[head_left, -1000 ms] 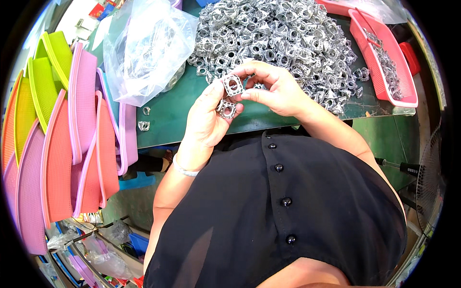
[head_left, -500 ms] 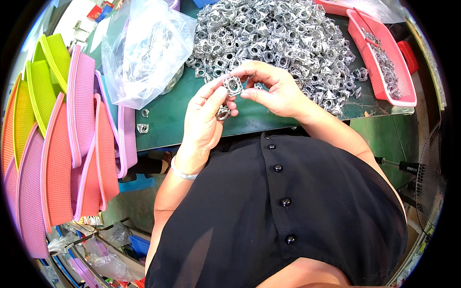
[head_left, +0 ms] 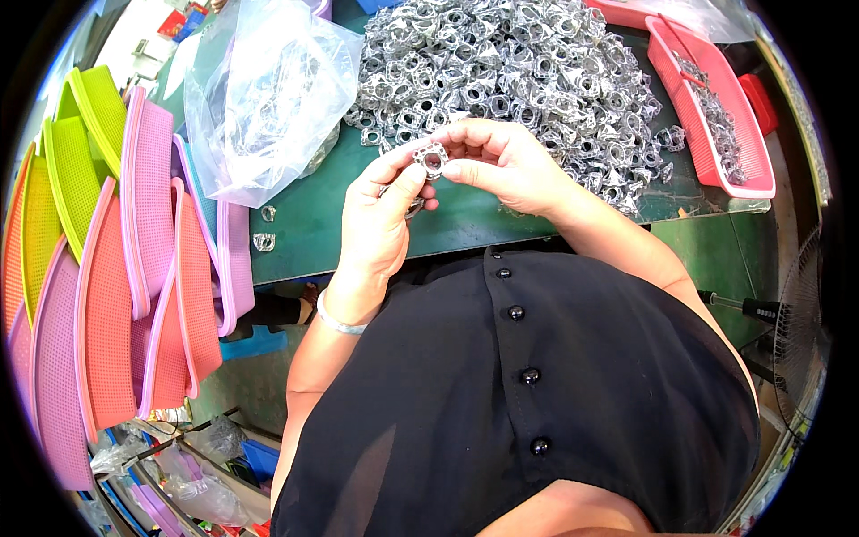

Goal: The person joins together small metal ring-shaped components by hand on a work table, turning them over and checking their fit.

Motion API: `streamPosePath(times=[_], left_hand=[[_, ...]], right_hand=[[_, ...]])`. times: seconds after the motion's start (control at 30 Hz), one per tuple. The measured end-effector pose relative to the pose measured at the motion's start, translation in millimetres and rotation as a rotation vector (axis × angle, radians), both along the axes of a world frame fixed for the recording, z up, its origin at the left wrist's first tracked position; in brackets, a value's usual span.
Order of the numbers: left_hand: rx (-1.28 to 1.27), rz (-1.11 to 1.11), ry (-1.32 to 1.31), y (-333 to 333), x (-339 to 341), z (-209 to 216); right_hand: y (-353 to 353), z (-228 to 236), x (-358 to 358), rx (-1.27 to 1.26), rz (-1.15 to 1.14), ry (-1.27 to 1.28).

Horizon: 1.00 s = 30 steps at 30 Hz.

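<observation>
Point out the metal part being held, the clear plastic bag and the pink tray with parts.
metal part (head_left: 432, 159), head view, on its ring-shaped face between both hands' fingertips.
clear plastic bag (head_left: 268, 98), head view, on its crinkled middle.
pink tray (head_left: 752, 183), head view, on its near rim.

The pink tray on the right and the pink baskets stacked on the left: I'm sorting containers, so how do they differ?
The pink tray lies flat on the green table; the pink baskets stand on edge, nested beside it. The tray holds small metal parts; the baskets look empty. The tray stands alone; the baskets are mixed with yellow-green ones. Both are mesh-walled plastic.
</observation>
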<state>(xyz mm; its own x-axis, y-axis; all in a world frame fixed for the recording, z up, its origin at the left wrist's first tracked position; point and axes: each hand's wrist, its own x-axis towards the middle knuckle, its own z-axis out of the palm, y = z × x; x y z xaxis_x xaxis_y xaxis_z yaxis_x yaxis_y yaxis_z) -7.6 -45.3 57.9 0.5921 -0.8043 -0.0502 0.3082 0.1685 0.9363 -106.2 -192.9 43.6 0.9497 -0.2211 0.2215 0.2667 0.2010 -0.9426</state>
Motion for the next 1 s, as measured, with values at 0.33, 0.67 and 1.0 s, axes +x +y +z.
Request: streamPosePath(times=[0.33, 0.67, 1.0], left_hand=[[0.011, -0.086, 0.039, 1.7, 2.1, -1.5], [-0.125, 0.020, -0.311, 0.5, -1.1, -5.5], [-0.139, 0.016, -0.421, 2.1, 2.1, -12.3]], right_hand=[[2.4, 1.8, -0.7, -0.515, -0.285, -0.205], [-0.5, -1.6, -6.1, -0.292, -0.144, -0.178], [2.6, 3.3, -6.4, -0.364, -0.139, -0.162]])
